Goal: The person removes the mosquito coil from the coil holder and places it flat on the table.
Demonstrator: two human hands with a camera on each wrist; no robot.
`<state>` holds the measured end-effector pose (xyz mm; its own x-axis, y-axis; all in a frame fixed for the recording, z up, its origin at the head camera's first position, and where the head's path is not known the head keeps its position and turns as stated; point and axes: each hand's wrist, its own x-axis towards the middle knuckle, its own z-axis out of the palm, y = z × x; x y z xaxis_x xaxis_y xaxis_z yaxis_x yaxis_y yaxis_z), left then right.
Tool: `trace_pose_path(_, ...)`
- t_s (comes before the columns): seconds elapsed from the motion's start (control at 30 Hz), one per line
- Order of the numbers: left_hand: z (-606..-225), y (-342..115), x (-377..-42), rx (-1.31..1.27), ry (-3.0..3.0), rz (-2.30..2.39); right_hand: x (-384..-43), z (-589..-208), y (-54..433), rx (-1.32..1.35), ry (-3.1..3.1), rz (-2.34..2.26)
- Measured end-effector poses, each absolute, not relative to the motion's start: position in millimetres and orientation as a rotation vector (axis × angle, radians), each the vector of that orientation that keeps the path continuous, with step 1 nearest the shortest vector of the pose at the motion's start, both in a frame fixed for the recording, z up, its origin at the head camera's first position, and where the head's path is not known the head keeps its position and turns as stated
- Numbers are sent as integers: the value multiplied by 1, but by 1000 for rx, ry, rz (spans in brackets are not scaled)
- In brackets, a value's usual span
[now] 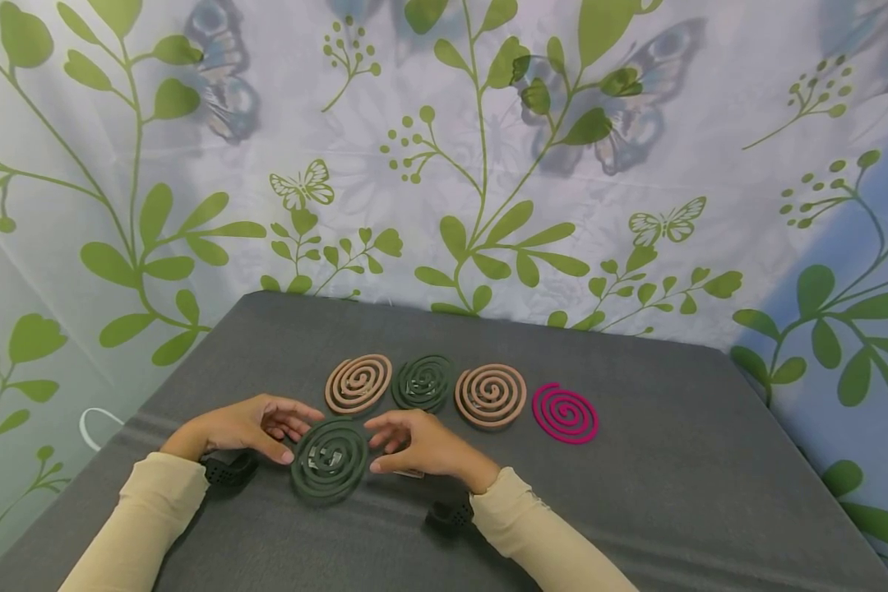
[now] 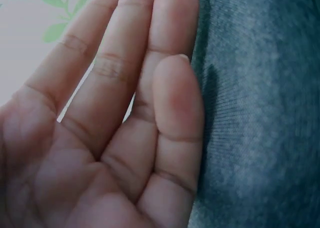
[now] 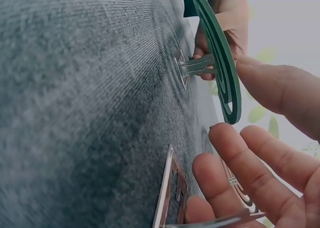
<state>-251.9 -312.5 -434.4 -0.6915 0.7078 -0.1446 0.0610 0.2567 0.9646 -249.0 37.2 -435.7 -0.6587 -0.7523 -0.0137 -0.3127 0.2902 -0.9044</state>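
Left hand (image 1: 247,429) and right hand (image 1: 425,446), both loosely open, are flanking the dark-green flat spiral coil (image 1: 329,460), perhaps touching it.

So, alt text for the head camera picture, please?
A left hand and right hand flank a green spiral over a grey table. Farther back: a tan spiral, another green spiral, another tan spiral, a pink spiral, a leafy backdrop.
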Motion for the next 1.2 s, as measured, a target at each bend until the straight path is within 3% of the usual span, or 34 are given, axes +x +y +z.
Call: trace_pose_path(1.2, -433, -313, -254, 757, 1888, 1500, -241, -439, 24, -815, 2134, -1511)
